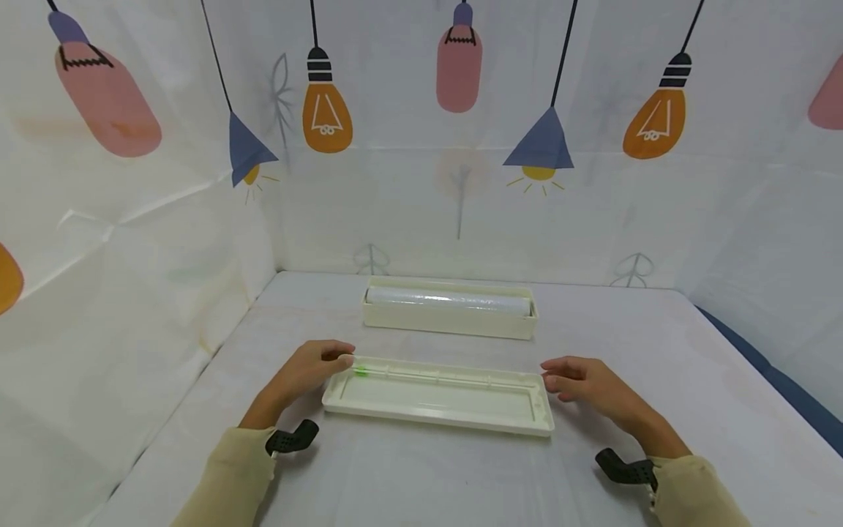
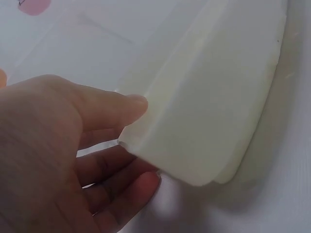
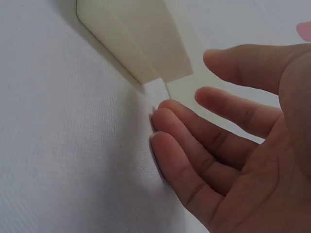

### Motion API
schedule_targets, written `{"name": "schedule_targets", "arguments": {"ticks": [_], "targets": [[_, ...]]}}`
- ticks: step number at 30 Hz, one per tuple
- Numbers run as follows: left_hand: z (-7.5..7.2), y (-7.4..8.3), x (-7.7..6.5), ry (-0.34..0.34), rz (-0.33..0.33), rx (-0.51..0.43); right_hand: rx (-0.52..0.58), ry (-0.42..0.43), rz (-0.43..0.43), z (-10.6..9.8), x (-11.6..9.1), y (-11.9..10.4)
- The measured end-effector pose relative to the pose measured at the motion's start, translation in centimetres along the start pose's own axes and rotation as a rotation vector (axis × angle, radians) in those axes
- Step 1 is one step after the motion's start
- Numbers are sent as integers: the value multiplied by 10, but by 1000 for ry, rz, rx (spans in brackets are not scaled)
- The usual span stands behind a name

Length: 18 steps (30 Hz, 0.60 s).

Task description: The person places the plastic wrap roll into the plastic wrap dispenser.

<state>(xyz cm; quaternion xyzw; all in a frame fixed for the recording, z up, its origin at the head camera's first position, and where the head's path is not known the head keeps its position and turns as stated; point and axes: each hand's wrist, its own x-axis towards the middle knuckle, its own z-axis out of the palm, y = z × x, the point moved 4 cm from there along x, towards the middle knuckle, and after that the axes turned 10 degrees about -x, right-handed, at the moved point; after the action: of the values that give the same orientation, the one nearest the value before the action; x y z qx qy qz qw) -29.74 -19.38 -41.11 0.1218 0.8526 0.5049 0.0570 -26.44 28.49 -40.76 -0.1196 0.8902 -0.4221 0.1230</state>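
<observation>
A long cream lid (image 1: 435, 399) lies inside up on the table, with a small bright green piece (image 1: 361, 372) near its far left corner. At that corner my left hand (image 1: 315, 368) holds the lid; in the left wrist view the thumb (image 2: 133, 108) is on its edge and the other fingers are below. Beyond the right end of the lid, my right hand (image 1: 593, 384) holds nothing, its fingers (image 3: 184, 165) loosely bent and the thumb apart. Behind the lid stands a matching cream box (image 1: 448, 322) holding a roll of clear plastic wrap (image 1: 448, 298).
The table (image 1: 421, 476) has a white cover. White sheets printed with hanging lamps (image 1: 328, 117) close off its back and sides. A dark blue strip (image 1: 777, 369) shows along the right edge. Each wrist carries a black camera mount (image 1: 293, 437).
</observation>
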Motion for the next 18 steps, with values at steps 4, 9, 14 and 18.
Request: {"name": "schedule_targets", "arguments": {"ticks": [4,9,14,18], "targets": [[0,-1,0,2,-13,10,-66,-18,11,3,-1,-3],[1,-2,2,24,1,59,-154,-10,3,6,-1,-5],[1,-3,4,60,19,109,-217,5,-37,8,0,-7],[2,-3,4,81,17,110,-230,7,-64,10,1,-8]]}}
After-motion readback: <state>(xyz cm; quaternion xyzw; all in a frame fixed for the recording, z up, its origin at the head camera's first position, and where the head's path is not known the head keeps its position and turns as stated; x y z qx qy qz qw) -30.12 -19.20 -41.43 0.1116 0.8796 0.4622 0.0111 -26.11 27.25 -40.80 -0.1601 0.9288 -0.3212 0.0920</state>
